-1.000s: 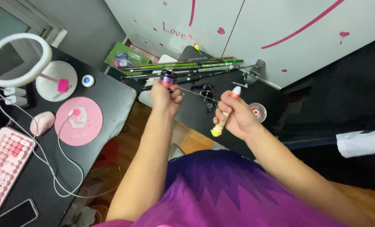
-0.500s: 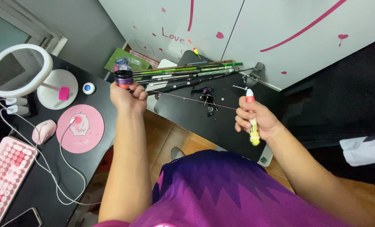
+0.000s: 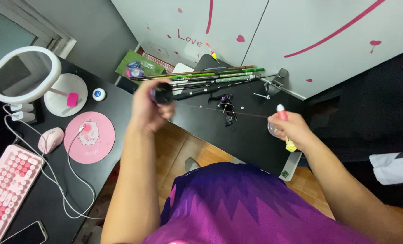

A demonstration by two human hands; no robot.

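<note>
My left hand point(image 3: 148, 107) is raised over the desk corner and grips a small dark spool point(image 3: 162, 94). A thin line point(image 3: 224, 110) runs taut from the spool across to my right hand point(image 3: 293, 129). That hand is closed around a yellow-handled tool with a pink tip point(image 3: 283, 118), and a small clear round piece sits under its fingers. Both hands are held apart, above the black table point(image 3: 251, 140).
Several fishing rods point(image 3: 201, 77) and a black reel point(image 3: 226, 103) lie on the black table by the white cabinet doors. To the left are a ring light point(image 3: 23, 74), a pink mouse point(image 3: 50, 139), a pink round pad point(image 3: 92, 136), a pink keyboard point(image 3: 5, 185) and a phone point(image 3: 27, 233).
My hands have moved apart: the left with the spool went left, the right with the tool went right and down, stretching the line between them.
</note>
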